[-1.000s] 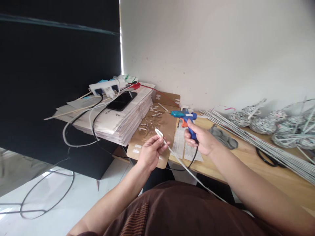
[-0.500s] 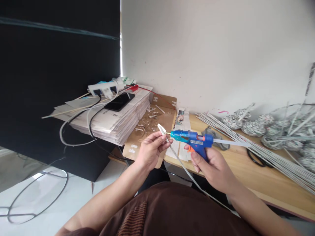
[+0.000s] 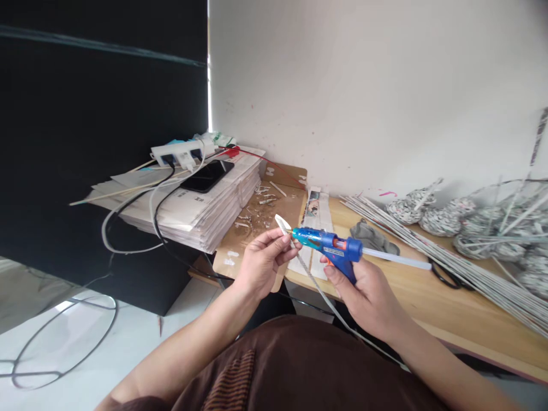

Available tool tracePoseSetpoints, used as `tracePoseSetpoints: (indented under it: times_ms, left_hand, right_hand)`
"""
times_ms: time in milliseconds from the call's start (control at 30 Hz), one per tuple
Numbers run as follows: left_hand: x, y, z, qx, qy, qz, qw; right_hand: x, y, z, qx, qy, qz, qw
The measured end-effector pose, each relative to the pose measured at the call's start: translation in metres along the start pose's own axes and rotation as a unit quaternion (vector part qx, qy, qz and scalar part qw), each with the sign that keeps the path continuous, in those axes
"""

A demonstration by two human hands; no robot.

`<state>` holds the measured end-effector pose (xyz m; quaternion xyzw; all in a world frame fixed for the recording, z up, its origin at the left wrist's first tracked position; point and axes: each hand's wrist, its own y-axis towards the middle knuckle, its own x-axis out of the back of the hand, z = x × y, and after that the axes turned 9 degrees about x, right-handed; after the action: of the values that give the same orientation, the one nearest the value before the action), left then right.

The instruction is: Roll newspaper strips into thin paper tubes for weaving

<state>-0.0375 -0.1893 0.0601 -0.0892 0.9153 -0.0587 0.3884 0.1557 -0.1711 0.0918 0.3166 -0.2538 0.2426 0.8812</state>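
Between the thumb and fingers of my left hand is a small white folded paper piece, its tip standing up above them. A long thin paper strip runs down from there across my lap. My right hand grips a blue glue gun by its handle, fingers round the orange trigger. The gun's nozzle meets the paper piece at my left fingertips; whether glue is coming out I cannot tell. A translucent glue stick sticks out of its back.
On the left, a paper stack carries a phone and a power strip. Scraps lie on brown cardboard. At right are rolled paper sticks, wound paper balls, a grey cloth and black scissors handles.
My right hand has moved the glue gun slightly left, bringing its nozzle closer into the paper piece. The back of the gun has dipped a little. My left hand stays nearly still.
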Motion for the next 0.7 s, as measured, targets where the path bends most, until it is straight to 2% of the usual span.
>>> tracePoseSetpoints:
  times_ms: [700]
  left_hand:
    - [0.0027,0.0007,0.0005,0.003,-0.006,0.002,1.0]
  right_hand:
    - [-0.0005,-0.0013,-0.0032,0.008,-0.097,-0.009,0.995]
